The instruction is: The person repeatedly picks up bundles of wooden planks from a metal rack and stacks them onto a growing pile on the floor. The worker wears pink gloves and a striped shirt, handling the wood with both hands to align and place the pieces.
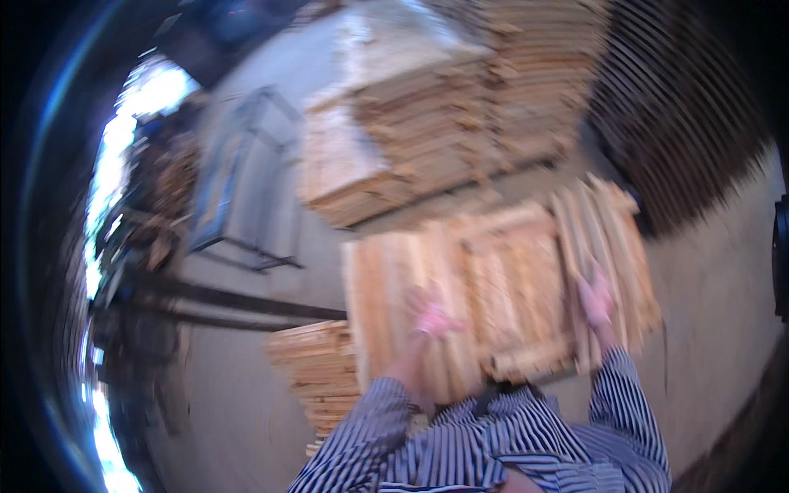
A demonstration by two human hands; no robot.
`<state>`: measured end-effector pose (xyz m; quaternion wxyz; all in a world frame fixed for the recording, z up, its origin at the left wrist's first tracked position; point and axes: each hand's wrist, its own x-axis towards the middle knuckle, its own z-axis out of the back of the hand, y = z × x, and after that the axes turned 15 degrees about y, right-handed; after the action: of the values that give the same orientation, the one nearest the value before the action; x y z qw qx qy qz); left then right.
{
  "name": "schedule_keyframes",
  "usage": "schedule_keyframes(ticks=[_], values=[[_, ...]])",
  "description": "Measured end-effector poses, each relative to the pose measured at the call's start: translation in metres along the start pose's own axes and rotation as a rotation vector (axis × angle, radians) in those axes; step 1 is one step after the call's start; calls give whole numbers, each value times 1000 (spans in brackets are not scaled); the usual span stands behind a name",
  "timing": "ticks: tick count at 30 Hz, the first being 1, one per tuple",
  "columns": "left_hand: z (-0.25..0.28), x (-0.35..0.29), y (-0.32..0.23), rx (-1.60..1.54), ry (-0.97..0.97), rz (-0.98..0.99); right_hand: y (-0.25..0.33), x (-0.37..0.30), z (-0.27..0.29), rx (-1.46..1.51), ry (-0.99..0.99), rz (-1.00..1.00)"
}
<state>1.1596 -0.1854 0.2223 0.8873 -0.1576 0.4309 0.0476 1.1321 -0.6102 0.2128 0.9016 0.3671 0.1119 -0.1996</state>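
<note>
Wooden slats (514,283), stacked boards (436,123) beyond, metal frame (217,205)

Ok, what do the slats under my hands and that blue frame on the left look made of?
Slats: bare, apparently unvarnished wood, judging by the pale tan, uneven colouring. Blue frame: probably painted metal, from its thin, straight build, though blur leaves that open.

Matt, unvarnished-looking wooden slats (380,304), matt cloth shirt (526,431), metal-looking frame (214,204), matt floor (703,287).
</note>
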Motion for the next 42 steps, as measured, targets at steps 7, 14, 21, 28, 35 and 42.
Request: schedule_keyframes(ticks=[7, 14, 21, 28, 35, 42], values=[[-7, 8, -11, 20, -40, 59, 28, -10, 9, -405, 2, -124], [1, -1, -11, 87, -12, 108, 14, -16, -8, -167, 64, -34], [1, -2, -2, 69, -9, 105, 67, -38, -60, -72, 31, 74], [8, 6, -26, 88, -2, 106, 139, -72, -178, -19, 333, 299], [-2, 16, -5, 105, -9, 142, 102, -23, -105, -225, -122, 328], [-5, 18, -10, 123, 13, 130, -10, 30, 24, -770, -231, -123]])
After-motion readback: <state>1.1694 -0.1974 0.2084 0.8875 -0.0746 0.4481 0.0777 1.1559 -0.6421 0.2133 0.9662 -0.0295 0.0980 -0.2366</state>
